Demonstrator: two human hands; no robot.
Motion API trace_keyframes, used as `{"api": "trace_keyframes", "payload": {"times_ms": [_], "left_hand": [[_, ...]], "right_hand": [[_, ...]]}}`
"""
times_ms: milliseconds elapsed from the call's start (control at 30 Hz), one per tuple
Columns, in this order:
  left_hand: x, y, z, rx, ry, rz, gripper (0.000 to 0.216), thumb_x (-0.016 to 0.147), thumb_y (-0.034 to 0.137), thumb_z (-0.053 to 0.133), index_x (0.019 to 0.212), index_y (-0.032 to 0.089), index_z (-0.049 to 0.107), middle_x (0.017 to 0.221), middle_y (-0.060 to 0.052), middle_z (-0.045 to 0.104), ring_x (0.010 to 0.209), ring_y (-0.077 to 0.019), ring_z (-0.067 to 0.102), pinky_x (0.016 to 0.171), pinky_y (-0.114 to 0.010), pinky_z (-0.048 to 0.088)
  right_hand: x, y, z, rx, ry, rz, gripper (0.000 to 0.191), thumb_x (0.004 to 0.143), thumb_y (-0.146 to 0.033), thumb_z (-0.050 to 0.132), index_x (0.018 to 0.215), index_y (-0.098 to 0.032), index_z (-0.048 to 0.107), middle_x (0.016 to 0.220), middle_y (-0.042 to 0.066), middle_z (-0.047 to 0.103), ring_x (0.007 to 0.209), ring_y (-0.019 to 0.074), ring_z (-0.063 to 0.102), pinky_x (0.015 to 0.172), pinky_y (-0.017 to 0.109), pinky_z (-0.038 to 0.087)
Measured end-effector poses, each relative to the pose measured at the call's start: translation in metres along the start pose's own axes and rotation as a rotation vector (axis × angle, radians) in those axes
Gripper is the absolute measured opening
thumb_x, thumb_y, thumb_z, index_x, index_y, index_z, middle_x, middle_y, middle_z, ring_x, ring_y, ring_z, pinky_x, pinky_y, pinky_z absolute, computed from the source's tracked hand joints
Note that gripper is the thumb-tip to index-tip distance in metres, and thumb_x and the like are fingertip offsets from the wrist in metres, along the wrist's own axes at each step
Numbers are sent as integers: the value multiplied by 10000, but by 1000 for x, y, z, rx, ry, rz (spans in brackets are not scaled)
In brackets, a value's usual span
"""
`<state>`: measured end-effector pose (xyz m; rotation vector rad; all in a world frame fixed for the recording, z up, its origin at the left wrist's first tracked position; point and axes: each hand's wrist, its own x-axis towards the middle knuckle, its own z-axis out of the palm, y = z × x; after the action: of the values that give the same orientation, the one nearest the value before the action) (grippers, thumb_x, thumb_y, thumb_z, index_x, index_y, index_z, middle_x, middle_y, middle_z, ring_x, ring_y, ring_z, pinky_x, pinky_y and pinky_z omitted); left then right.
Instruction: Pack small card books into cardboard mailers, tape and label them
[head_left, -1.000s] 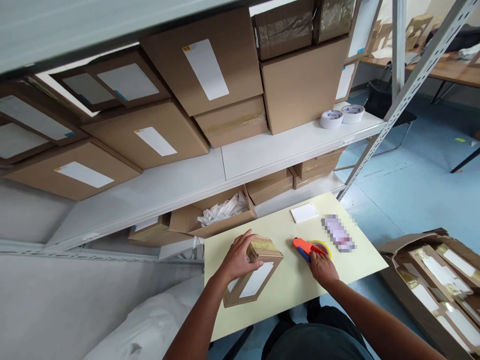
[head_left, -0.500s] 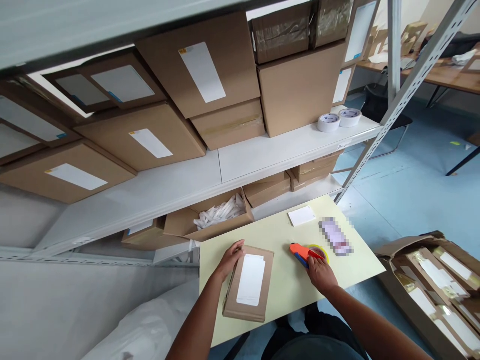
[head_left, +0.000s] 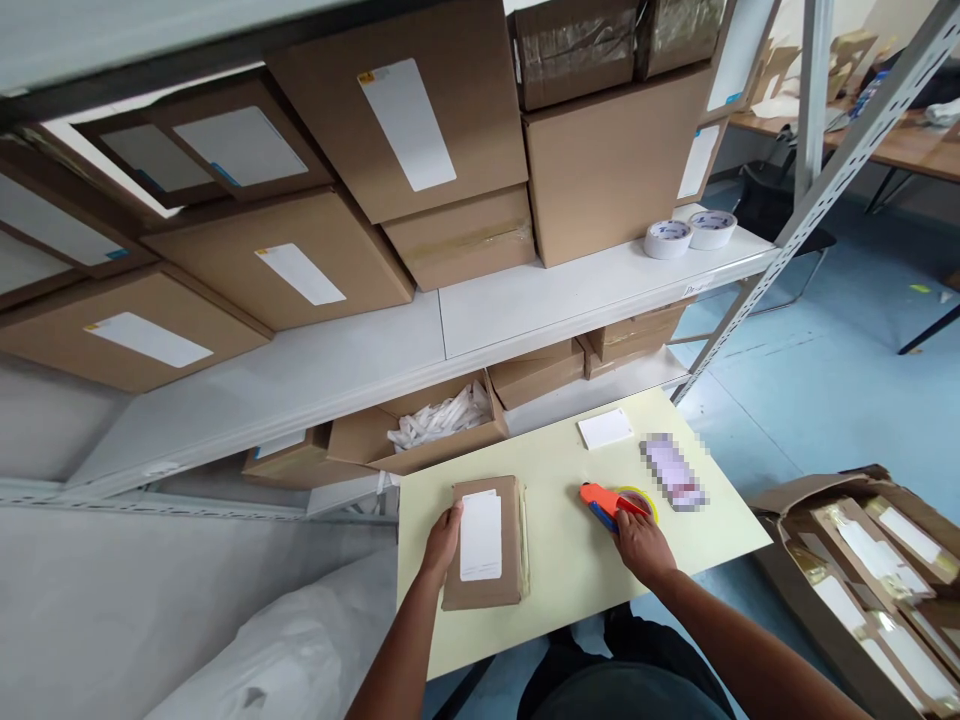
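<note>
A small cardboard box (head_left: 510, 535) with a white label (head_left: 481, 537) lies on the pale yellow table (head_left: 555, 600). My left hand (head_left: 442, 540) grips the box by its left edge, thumb over the top face. Shiny tape shows along the box's right side. To the right, my right hand (head_left: 643, 542) is closed around the handle of an orange and blue tape dispenser (head_left: 600, 497), which rests on the table. A yellow-edged tape roll (head_left: 639, 503) sits in the dispenser, partly hidden by the hand.
A white card (head_left: 605, 429) and a blurred-out purplish item (head_left: 673, 472) lie at the table's far right. Behind stands a metal shelf (head_left: 525, 310) with cardboard boxes and two tape rolls (head_left: 667, 239). On the floor at right is a large carton (head_left: 817, 590) of labelled boxes.
The small box has turned and shifted, so its taped right side now shows instead of its left side. My left hand has moved lower along its left edge. The right hand stays on the dispenser.
</note>
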<state>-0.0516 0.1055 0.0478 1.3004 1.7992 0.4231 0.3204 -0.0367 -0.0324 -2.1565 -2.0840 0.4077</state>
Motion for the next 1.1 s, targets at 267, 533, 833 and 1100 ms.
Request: {"api": "trace_keyframes", "payload": {"times_ms": [267,533,833,1100], "left_hand": [[-2,9,14,31,125,-18,581,975,585,312,1153,169,677,1057,-156,771,1051,-331,718,857,-424,560],[-29,111,29,39,13,441,537,927,452,537,1422,246,518,1509,-92,525,1419,-272,454,1197,-443,335],[-75,165,86,-38,-665,326,297,862,458,626,878,181,732,897,-60,766,875,-215,696,807,-312,535],[-68,130,103,235,-311,283,270,883,419,545,834,220,720,804,-31,751,772,-207,678,708,-295,491]], "right_hand": [[-15,0,-37,160,173,-171,343,1002,-311,408,1238,-178,618,1140,168,716,1073,301,656,970,481,497],[-34,-25,-95,363,220,-335,266,1012,-317,475,1219,-169,552,1062,150,688,1046,292,634,921,463,530],[-60,-29,-106,704,-59,-181,270,988,-387,485,1163,-209,586,1120,131,683,1025,271,634,911,400,518],[-53,-43,-78,1080,-293,229,381,907,-543,526,879,-178,630,703,-2,618,641,152,535,591,258,380]]}}
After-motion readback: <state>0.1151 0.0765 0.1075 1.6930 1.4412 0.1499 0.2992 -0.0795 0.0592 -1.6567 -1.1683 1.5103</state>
